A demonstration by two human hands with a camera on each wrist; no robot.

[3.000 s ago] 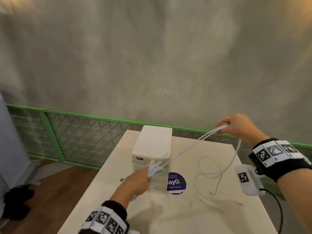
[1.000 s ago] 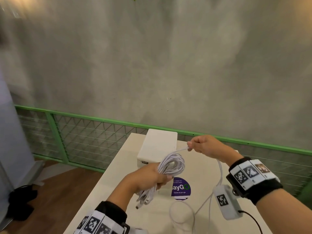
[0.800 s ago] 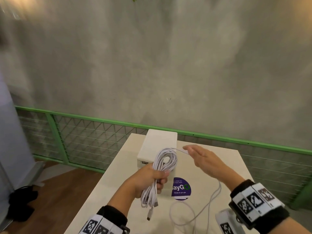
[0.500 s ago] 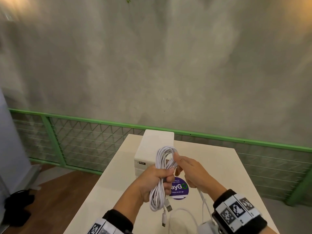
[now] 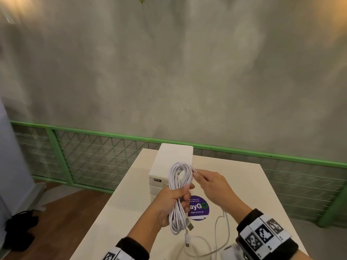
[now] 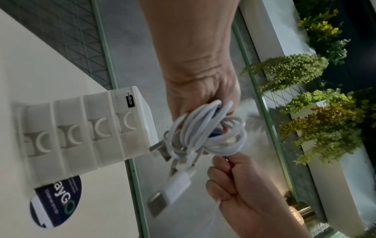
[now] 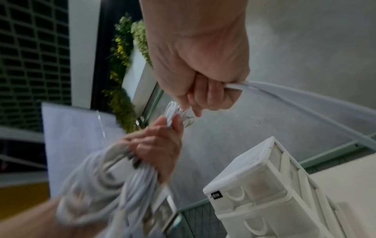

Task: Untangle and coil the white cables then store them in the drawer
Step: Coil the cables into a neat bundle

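My left hand grips a long coil of white cables upright above the table, in front of the white drawer unit. USB plugs hang from the coil's lower end. My right hand pinches one white strand at the coil's upper right; in the right wrist view that strand runs out past the right hand. The loose rest of the cable trails in loops on the table. In the left wrist view the left hand holds the cable bundle, and the drawers are shut.
A purple round sticker lies on the cream table beside the drawer unit. A green railing with wire mesh runs behind the table, before a grey concrete wall. Wooden floor and a dark bag lie to the left.
The stretched cables have been gathered into a coil in my left hand. My right hand swung in from the far right, wrapping strands, and now pinches a strand at the coil's top.
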